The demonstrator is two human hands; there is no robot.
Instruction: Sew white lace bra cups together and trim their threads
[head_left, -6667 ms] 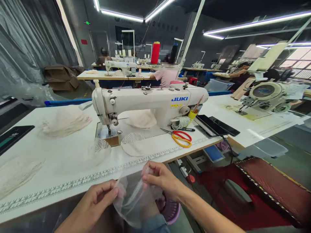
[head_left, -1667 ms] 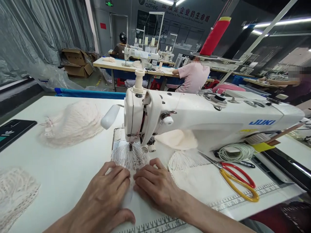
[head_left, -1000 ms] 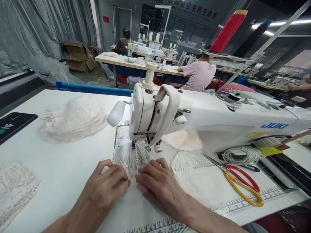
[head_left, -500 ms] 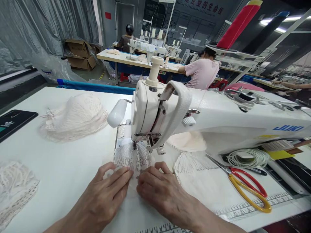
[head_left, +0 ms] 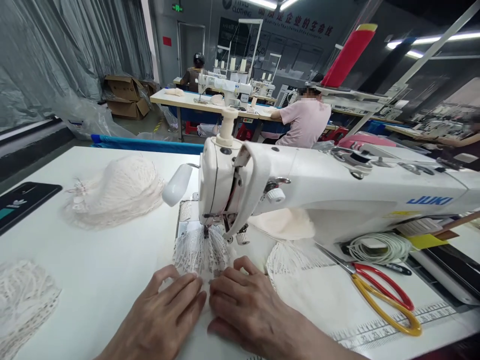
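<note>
A piece of white lace [head_left: 200, 252] with a fringe of thin strands lies gathered beneath the presser foot [head_left: 206, 231] of a white sewing machine [head_left: 300, 175]. My left hand [head_left: 161, 305] presses the lace's near edge, fingers held together. Close beside it, my right hand [head_left: 251, 305] has curled fingers pinching the same edge. Fingertips of both hands nearly meet, hiding part of the lace. To the right of the needle area rest a cream fabric piece [head_left: 287, 225] and another fringed lace piece [head_left: 287, 260].
Red-and-yellow-handled scissors [head_left: 386, 295] lie at right near a coiled white cord [head_left: 378, 248] and a printed ruler strip [head_left: 375, 335]. A lace pile [head_left: 116, 190], more lace [head_left: 26, 300] and a dark phone-like slab [head_left: 26, 205] are on the left. A person in pink [head_left: 305, 117] sits beyond.
The head view has tilted up slightly, so the machine and table sit lower in the picture. Both hands stay at the lace's near edge; the right thumb now shows more below the fingers.
</note>
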